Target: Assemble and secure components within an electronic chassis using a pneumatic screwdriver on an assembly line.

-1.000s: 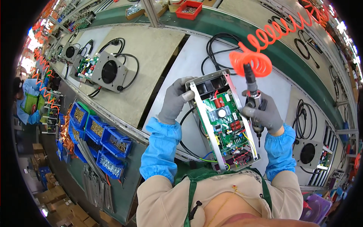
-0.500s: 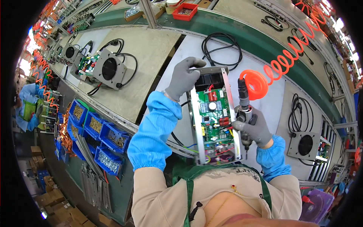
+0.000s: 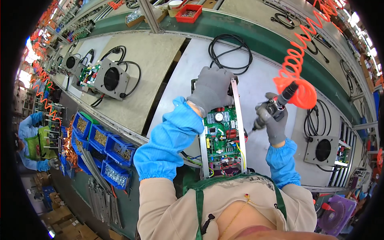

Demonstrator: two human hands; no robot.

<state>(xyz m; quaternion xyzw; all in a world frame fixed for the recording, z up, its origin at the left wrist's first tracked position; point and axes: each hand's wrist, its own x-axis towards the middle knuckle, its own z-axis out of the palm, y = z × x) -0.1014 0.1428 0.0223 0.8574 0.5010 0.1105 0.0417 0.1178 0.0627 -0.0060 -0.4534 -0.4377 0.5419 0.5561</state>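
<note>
An open metal chassis with a green circuit board [image 3: 220, 136] lies lengthwise before me, its near end close to my apron. My left hand [image 3: 213, 90], in a grey glove, is closed over the chassis's far end and hides most of the fan part there. A pale metal side rail [image 3: 240, 120] runs along its right side. To the right of the chassis, my gloved right hand [image 3: 276, 122] grips an air screwdriver [image 3: 287, 93]. The tool tilts, its bit pointing down and left, apart from the chassis. An orange coiled hose [image 3: 306, 94] hangs by its rear end.
A black cable [image 3: 250, 56] lies looped beyond the chassis. Other fan units [image 3: 112, 78] stand along the bench at left, and one more [image 3: 322, 151] at right. Blue screw bins [image 3: 116, 174] sit at lower left. Another person [image 3: 34, 140] works at far left.
The air screwdriver has swung away to the right of the chassis and tilted. My left hand has moved right, over the chassis's far end. The chassis has turned slightly and sits straighter.
</note>
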